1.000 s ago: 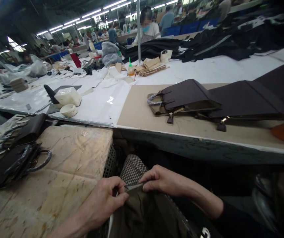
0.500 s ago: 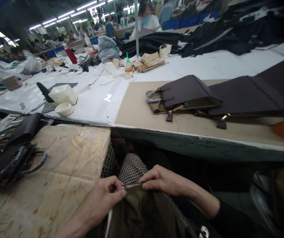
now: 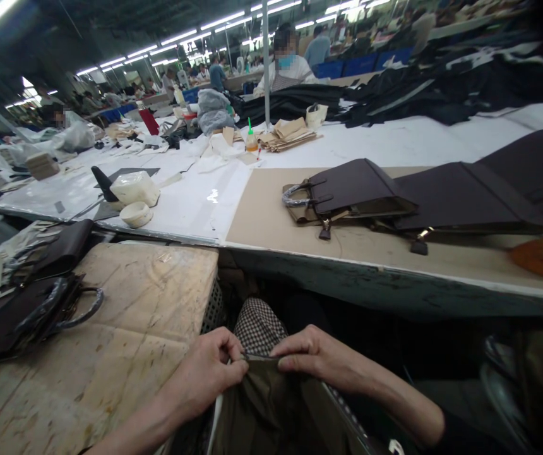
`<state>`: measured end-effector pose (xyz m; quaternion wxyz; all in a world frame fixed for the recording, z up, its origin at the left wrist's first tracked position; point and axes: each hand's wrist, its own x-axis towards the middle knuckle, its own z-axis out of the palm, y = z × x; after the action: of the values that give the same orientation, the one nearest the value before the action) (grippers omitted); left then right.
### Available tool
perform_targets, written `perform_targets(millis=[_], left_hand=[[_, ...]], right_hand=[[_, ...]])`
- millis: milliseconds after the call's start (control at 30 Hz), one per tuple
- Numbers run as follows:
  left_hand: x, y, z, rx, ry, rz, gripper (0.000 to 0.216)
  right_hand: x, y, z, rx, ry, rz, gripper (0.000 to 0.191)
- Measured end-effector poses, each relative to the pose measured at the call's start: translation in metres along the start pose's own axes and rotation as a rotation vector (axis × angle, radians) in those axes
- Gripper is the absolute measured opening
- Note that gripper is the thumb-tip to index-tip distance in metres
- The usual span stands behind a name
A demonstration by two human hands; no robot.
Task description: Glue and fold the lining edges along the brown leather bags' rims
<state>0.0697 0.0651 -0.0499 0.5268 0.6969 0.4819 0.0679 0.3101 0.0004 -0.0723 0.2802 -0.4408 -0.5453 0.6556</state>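
L hand (image 3: 212,365) & R hand (image 3: 319,359): both in narrow pinch, thumb vs. fingers, on top edge of olive cloth (image 3: 276,404), hands slightly apart. Cloth in front of pers., below table (image 3: 190,212) lvl, draping down from pinch. Checked fabric (image 3: 259,325) just beyond. Dark bags (image 3: 347,183) on tan sheet (image 3: 262,205), R side of table. Bowl (image 3: 136,215) beside white block (image 3: 134,188), L.

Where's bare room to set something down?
The stained tan board has room between the dark-brown bag with wrapped handles and the left hand; so does the white tabletop between the round cream object and the beige sheet. Crowded: the sheet's right side, under overlapping dark-brown bags.
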Motion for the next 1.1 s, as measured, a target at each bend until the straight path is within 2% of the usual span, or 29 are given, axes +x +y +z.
perform_targets(millis=[100,167,233,300,367,467,533,800,967,1033,1100], left_hand=[[-0.004,-0.002,-0.002,0.039,0.032,0.119,0.012],[-0.007,-0.003,-0.003,0.048,0.054,0.068,0.018],[-0.011,-0.003,-0.005,0.041,0.058,-0.022,0.035],[-0.013,-0.002,-0.007,-0.007,0.032,-0.043,0.045],[-0.015,0.001,-0.009,-0.074,-0.042,0.011,0.043],[-0.019,0.009,-0.012,-0.116,-0.182,0.043,0.025],[-0.021,0.014,-0.014,-0.092,-0.223,0.042,0.016],[-0.02,0.016,-0.013,-0.096,-0.234,0.085,0.019],[-0.019,0.016,-0.005,-0.085,-0.181,0.054,0.019],[-0.019,0.019,-0.003,-0.087,-0.161,0.034,0.019],[-0.018,0.024,-0.001,-0.068,-0.153,0.021,0.019]], right_hand=[[-0.003,-0.005,0.004,-0.008,0.001,0.008,0.025],[-0.005,-0.008,0.007,-0.013,-0.001,0.005,0.024],[-0.008,-0.011,0.009,-0.005,-0.002,-0.002,0.023],[-0.01,-0.013,0.011,0.01,-0.005,-0.003,0.023],[-0.011,-0.013,0.012,0.035,-0.007,0.003,0.022],[-0.011,-0.013,0.011,0.108,-0.022,0.019,0.023],[-0.01,-0.012,0.009,0.148,-0.026,0.022,0.025],[-0.004,-0.001,0.0,0.217,-0.027,0.074,0.032],[0.0,0.013,-0.007,0.279,-0.068,0.078,0.034],[0.0,0.01,-0.012,0.246,-0.092,0.083,0.032],[0.0,0.0,-0.018,0.111,-0.124,0.077,0.03]])
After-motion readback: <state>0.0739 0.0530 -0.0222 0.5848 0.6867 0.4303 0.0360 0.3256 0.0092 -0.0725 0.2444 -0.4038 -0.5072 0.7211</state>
